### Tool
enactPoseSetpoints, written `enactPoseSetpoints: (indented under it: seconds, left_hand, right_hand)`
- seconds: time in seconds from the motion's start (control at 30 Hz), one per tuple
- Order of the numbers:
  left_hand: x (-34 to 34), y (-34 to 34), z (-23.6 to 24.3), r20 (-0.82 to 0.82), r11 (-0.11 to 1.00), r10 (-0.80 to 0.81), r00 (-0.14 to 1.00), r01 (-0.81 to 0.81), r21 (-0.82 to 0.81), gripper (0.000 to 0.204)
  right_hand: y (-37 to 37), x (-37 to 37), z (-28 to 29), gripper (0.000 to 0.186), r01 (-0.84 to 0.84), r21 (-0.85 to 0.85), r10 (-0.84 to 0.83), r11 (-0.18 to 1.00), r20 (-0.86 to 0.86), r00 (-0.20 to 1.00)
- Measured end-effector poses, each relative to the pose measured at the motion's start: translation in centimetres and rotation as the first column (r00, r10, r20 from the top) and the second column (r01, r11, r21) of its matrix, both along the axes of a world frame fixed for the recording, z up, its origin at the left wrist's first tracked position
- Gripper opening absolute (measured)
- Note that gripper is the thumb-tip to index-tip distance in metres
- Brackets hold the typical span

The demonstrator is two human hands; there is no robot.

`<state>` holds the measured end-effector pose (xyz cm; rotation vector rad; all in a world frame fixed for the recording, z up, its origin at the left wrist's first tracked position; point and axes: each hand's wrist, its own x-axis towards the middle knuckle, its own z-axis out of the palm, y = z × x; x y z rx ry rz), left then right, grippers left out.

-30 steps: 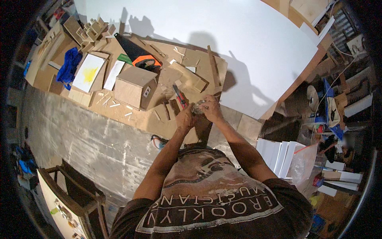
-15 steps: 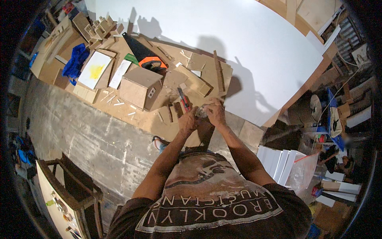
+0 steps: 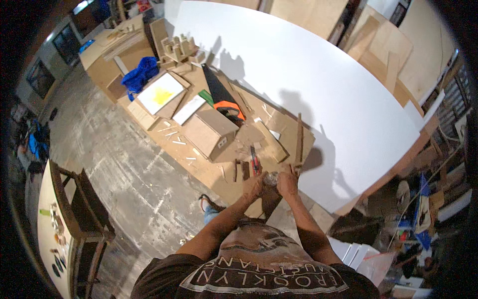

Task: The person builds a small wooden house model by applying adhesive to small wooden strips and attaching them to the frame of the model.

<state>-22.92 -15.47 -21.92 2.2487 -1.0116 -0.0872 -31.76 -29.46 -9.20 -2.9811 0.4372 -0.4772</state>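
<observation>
My left hand (image 3: pixel 254 185) and my right hand (image 3: pixel 287 183) are close together at the near edge of the work table. Between them is a small, shiny greyish thing (image 3: pixel 270 179) that looks crumpled; its kind is not clear. The fingers of both hands close in on it from either side. Just beyond my left fingers is a red utility knife (image 3: pixel 256 164) with its dark end pointing away. Whether those fingers touch the knife is hidden. A small model house (image 3: pixel 209 133) of thin board stands to the left, near short wood scraps (image 3: pixel 241 171).
A handsaw (image 3: pixel 219 92) with an orange handle lies beyond the house. White panels, a blue cloth (image 3: pixel 140 75) and thin strips are spread on the board-topped table (image 3: pixel 224 192). A large white sheet (image 3: pixel 318 84) stands behind. At lower left is a wooden bench (image 3: pixel 74 224).
The view has shifted, so the table and hands appear lower and further right. Both hands stay together around the greyish thing, and the knife remains beside my left hand.
</observation>
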Motion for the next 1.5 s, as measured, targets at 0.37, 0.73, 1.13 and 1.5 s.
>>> enactPoseSetpoints:
  seconds: [0.37,0.73,1.13,1.5]
  left_hand:
    - [-0.8,1.5,4.9,-0.086,0.999,0.024,0.996,-0.020,0.046,0.047]
    - [-0.8,0.9,5.4,-0.116,0.987,0.046,0.992,-0.027,0.161,0.054]
    - [-1.5,0.9,4.7,-0.014,0.985,0.047,0.999,-0.049,-0.166,0.030]
    - [-0.6,2.0,4.5,0.067,0.996,0.063,0.996,-0.058,-0.068,0.042]
  right_hand:
    - [0.1,0.4,-3.6,0.010,0.009,0.359,-0.018,0.933,0.022,1.000]
    - [0.3,0.2,-5.6,0.061,0.084,0.490,-0.122,0.867,0.045,0.991]
    - [-1.7,-0.3,-7.7,0.023,-0.024,0.492,-0.033,0.870,0.107,0.994]
    - [-0.5,1.0,-5.4,0.012,0.023,0.759,-0.139,0.651,0.088,0.986]
